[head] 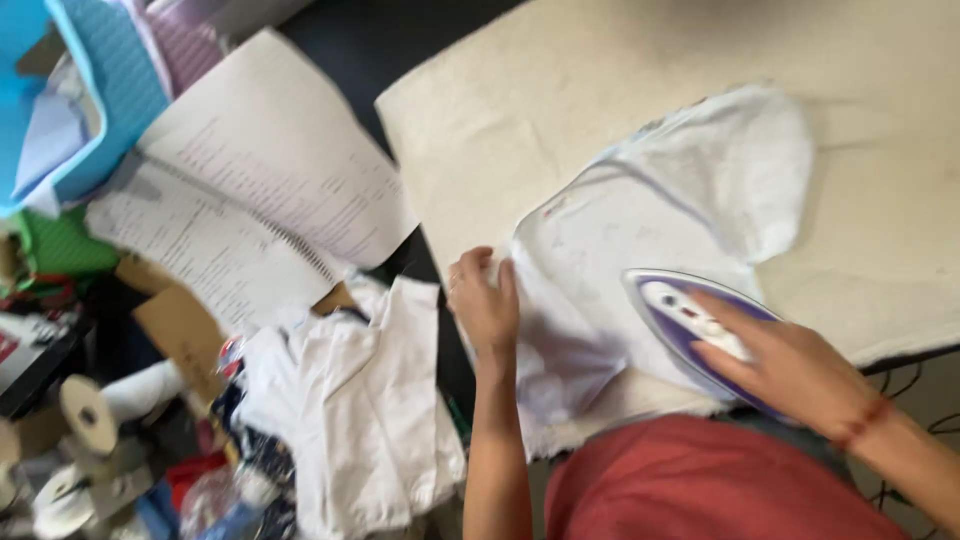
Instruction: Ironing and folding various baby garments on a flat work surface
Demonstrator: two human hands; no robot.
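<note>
While pressed flat on the cream padded worktop, white garment spread open, with a thin purple line across it. Right hand on top of the purple and white iron, fingers clenched around its handle; iron standing sole down on the lower part of the garment, near the worktop's front edge. Red thread band on the right wrist. Left hand at the left edge of the garment, fingers curled and pinching the cloth there, touching it, well apart from the iron.

Left of the worktop, beyond a dark gap: a heap of white clothes, just beside the left forearm. Above the heap, open ruled notebook with writing too blurred to tell. Blue bag at the upper left corner, green cloth under it. White thread cones at the lower left, beside pieces of brown cardboard. Red shirt of the person at the bottom.
</note>
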